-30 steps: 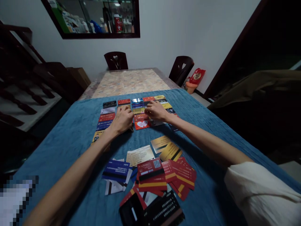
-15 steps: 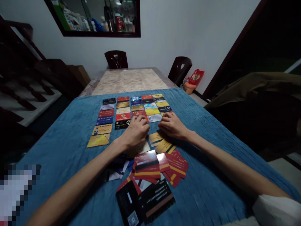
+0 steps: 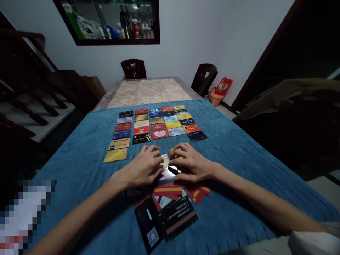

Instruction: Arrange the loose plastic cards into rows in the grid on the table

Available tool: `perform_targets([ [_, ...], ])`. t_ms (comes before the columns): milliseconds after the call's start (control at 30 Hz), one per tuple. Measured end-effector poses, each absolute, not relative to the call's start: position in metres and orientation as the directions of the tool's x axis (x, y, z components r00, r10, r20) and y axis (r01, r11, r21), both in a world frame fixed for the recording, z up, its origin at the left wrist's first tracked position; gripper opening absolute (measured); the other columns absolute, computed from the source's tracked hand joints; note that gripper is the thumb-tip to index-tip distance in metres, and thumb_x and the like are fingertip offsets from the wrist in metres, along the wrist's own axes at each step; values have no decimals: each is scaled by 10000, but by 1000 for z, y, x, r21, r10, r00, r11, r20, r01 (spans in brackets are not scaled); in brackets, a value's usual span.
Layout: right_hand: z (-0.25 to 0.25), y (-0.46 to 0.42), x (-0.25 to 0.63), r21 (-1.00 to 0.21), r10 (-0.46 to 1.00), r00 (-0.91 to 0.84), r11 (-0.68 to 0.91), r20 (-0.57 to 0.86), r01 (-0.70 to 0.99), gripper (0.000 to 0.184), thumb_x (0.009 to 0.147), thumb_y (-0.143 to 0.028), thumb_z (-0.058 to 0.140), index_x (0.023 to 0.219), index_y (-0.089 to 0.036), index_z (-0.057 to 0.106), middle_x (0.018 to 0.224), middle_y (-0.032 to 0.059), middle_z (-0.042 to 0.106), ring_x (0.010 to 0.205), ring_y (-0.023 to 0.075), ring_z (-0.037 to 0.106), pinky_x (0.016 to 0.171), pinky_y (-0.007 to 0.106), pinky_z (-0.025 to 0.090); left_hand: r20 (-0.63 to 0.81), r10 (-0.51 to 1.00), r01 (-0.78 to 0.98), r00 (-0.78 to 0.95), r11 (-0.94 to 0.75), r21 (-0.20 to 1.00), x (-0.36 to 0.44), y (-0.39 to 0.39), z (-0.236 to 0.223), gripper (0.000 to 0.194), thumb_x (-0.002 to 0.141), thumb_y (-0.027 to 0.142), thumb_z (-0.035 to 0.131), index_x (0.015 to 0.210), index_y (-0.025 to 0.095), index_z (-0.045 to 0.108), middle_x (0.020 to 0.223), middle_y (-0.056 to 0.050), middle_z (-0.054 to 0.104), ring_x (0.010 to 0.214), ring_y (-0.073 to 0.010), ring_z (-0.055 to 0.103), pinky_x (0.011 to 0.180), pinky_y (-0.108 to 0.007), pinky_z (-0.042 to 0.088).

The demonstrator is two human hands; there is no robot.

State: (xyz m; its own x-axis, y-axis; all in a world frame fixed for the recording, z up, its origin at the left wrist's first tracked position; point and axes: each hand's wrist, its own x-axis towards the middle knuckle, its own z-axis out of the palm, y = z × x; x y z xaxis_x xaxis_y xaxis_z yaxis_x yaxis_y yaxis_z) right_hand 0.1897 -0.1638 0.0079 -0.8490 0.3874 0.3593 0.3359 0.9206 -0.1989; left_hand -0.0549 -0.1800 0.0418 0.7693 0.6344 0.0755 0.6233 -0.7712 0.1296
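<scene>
Both my hands are over a loose pile of plastic cards on the blue cloth. A shiny card [image 3: 168, 174] with glare on it lies between them. My left hand [image 3: 148, 164] has curled fingers, thumb and fingertips at the card's left edge. My right hand [image 3: 190, 161] pinches its right edge, fingers bent over it. Just below are red cards with yellow stripes [image 3: 168, 192], a black card with a square code [image 3: 147, 223] and another black card with a brown stripe [image 3: 177, 217]. A pale card [image 3: 165, 161] shows between my hands, partly covered.
Beyond my hands, several cards lie face up in columns, including a white-heart card [image 3: 160, 134], a silver card [image 3: 176, 131] and a dark card [image 3: 197, 136]. A yellow card [image 3: 115, 155] ends the left column. Chairs [image 3: 133, 68] stand around the table.
Both hands have drawn back from the laid-out columns to the loose pile and now meet at the shiny card. The heart card and the dark card at the near right are uncovered.
</scene>
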Motion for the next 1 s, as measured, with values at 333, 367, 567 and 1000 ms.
perform_targets([
  [333,-6,-170,190,-197,364,-870,929,333,313,461,905,-573,569,1156,-203,679,1077,101,655,1107,274,459,957,466,338,-89,628,634,773,-770,72,-50,-201,49,187,798,384,700,859,213,654,985,-91,672,994,-281,557,834,-423,412],
  [367,-7,-170,190,-199,364,-869,929,334,312,446,908,-553,569,1157,-200,679,1066,100,659,1102,273,461,956,466,339,-99,627,634,772,-770,70,-50,-201,48,202,800,389,699,875,206,655,998,-94,670,998,-282,555,838,-425,411],
  [567,-4,-171,190,-193,344,-867,937,361,291,355,895,-458,600,1083,-174,700,1000,97,683,1016,256,492,933,458,350,-131,626,637,768,-768,69,-47,-205,50,259,813,375,687,957,163,651,1059,-114,648,1022,-285,540,866,-425,398],
  [1000,-7,-169,193,-134,313,-833,950,457,284,250,940,-389,581,968,-179,714,897,64,732,954,219,551,932,443,377,-83,625,628,776,-755,187,-48,-203,51,131,854,264,590,898,168,668,990,-94,660,1029,-265,561,940,-424,392],
])
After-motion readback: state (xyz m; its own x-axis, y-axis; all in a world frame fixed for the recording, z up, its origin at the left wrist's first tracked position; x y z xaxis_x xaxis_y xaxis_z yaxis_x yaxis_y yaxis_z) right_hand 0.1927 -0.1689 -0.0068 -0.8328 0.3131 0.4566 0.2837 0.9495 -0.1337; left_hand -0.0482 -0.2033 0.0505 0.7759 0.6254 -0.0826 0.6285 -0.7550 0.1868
